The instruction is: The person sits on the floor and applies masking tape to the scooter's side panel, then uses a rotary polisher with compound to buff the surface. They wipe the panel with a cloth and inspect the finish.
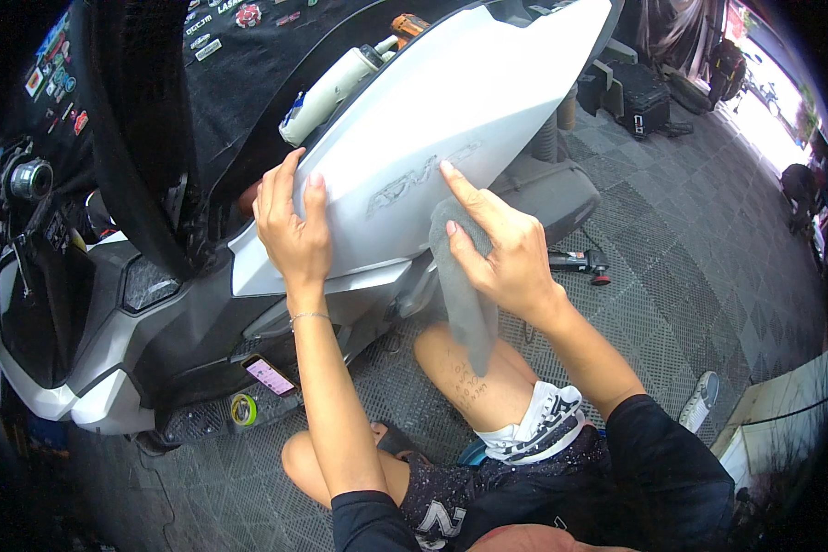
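A white side panel [515, 83] of a scooter stretches across the upper middle, bearing a faint raised or marked emblem [396, 189]. My left hand [294, 212] rests against the panel's left part with fingers apart and curved over its upper edge. My right hand [497, 253] has its index fingertip on the emblem's right part; its other fingers are curled on a grey cloth [465, 322], which hangs down over my right thigh. Just above the panel lie a white bottle [331, 92] and an orange tool [411, 28], partly hidden.
The scooter's grey front body [115, 336] extends left. A phone [269, 375] and green tape roll [244, 408] lie below it. A black case [644, 101] stands at upper right on the tiled floor [699, 248]. A small jack [580, 265] is beside the scooter.
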A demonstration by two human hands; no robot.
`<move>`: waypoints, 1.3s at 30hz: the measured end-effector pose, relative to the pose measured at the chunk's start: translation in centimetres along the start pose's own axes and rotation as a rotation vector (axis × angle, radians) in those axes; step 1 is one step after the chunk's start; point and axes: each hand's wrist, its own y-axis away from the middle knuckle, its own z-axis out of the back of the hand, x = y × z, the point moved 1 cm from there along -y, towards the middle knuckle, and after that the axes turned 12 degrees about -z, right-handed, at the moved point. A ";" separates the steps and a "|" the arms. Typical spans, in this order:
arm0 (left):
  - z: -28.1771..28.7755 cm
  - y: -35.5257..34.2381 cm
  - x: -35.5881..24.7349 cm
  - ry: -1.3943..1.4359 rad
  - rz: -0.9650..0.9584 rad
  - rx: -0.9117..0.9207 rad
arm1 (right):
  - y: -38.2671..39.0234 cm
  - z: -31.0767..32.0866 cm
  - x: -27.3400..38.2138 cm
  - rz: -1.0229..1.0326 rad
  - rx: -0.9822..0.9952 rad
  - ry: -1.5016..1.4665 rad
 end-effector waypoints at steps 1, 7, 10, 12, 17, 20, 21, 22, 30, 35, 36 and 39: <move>-0.1 0.0 0.0 0.000 0.002 0.004 | 0.0 0.0 0.0 -0.001 0.004 -0.002; -0.1 0.0 -0.2 -0.010 -0.025 -0.003 | -0.3 0.4 0.2 -0.038 0.035 -0.004; 0.1 -0.1 -0.1 -0.027 -0.029 -0.005 | -0.1 0.0 0.6 -0.006 0.053 -0.006; 0.1 -0.2 -0.3 -0.032 -0.028 0.002 | -0.2 0.1 0.4 -0.009 0.041 -0.017; 0.2 -0.2 -0.7 -0.055 -0.034 0.012 | -0.2 0.5 0.1 -0.015 0.037 -0.025; 0.1 0.0 -0.2 -0.054 -0.036 -0.008 | -0.4 0.7 -0.2 -0.026 0.039 -0.024; 0.1 0.0 -0.2 -0.051 -0.039 -0.008 | -0.4 0.8 -0.2 -0.036 0.044 -0.022; 0.0 0.0 -0.2 -0.048 -0.041 -0.007 | -0.4 0.9 -0.2 -0.048 0.048 -0.020; 0.1 -0.1 -0.4 -0.046 -0.041 0.001 | -0.2 0.5 -0.5 0.002 0.001 -0.050; 0.1 0.1 -0.2 -0.076 -0.039 0.003 | 0.1 0.2 -0.1 -0.056 0.059 -0.059; 0.1 0.1 -0.2 -0.076 -0.042 0.004 | 0.1 0.2 0.1 -0.069 0.074 -0.058; 0.0 0.0 -0.2 -0.075 -0.048 0.006 | 0.1 0.4 0.7 -0.103 0.116 -0.050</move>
